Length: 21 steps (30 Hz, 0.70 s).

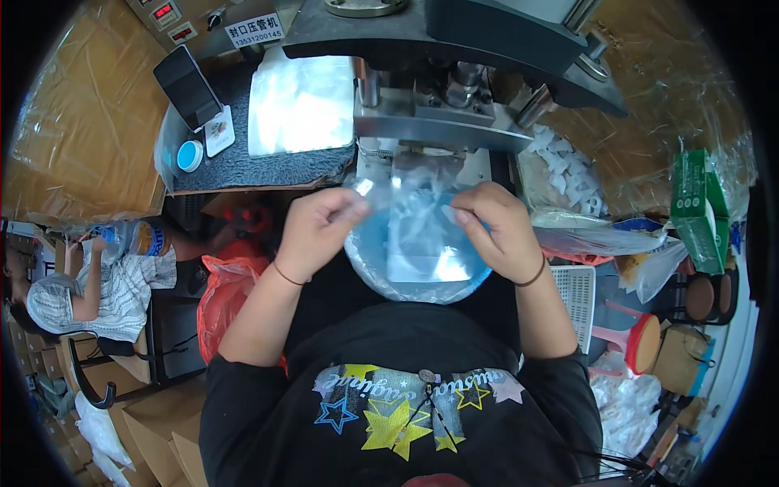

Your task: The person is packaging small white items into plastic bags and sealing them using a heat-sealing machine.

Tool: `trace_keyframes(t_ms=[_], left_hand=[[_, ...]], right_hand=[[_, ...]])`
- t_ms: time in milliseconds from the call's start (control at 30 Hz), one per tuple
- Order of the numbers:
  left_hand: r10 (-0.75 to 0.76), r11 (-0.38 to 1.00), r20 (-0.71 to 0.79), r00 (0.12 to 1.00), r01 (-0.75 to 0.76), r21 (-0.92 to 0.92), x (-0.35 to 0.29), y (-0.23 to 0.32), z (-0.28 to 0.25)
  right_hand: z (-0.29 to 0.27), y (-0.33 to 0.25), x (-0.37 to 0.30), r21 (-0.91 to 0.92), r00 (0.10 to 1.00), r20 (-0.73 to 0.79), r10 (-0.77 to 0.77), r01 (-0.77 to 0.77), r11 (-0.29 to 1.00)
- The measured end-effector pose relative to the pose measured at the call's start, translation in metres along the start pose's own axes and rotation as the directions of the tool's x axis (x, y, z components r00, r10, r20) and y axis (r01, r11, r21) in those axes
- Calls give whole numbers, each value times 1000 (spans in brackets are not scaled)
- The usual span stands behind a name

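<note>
Both hands hold a sheet of clear plastic film (414, 191) stretched between them, close to the front of a metal press (442, 130). My left hand (320, 227) is closed, with thumb and forefinger pinching the film's left side. At the film's right side, my right hand (501, 231) pinches its edge the same way. Under the film lies a round blue basin (369, 260) with a shiny, plastic-like rim and pale clear pieces in it. Glare and transparency blur where the film ends and the basin's contents begin.
A stack of clear sheets (302, 105) lies on a dark cloth at the left, beside a propped phone (188, 85) and a small blue-topped jar (190, 155). White scraps (568, 174) fill a bin at the right, near a green box (696, 211). Another person (101, 296) sits far left.
</note>
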<state>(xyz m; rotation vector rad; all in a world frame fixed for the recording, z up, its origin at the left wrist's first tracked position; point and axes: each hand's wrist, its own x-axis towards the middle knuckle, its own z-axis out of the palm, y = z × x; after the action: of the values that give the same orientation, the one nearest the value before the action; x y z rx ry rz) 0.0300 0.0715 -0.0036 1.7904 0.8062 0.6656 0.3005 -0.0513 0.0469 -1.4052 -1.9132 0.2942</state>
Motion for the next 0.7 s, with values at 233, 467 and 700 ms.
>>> trace_keyframes(t_ms=[233, 467, 700], left_hand=[[-35, 969, 311, 950, 109, -223, -4, 29, 50], [-96, 606, 715, 693, 611, -510, -5, 25, 78], [-198, 592, 568, 799, 559, -580, 30, 4, 62]], right_hand=[[-5, -22, 32, 134, 983, -165, 81, -59, 989], [-38, -6, 14, 63, 963, 257, 77, -97, 993], [-71, 70, -22, -707, 856, -163, 490, -448, 547]])
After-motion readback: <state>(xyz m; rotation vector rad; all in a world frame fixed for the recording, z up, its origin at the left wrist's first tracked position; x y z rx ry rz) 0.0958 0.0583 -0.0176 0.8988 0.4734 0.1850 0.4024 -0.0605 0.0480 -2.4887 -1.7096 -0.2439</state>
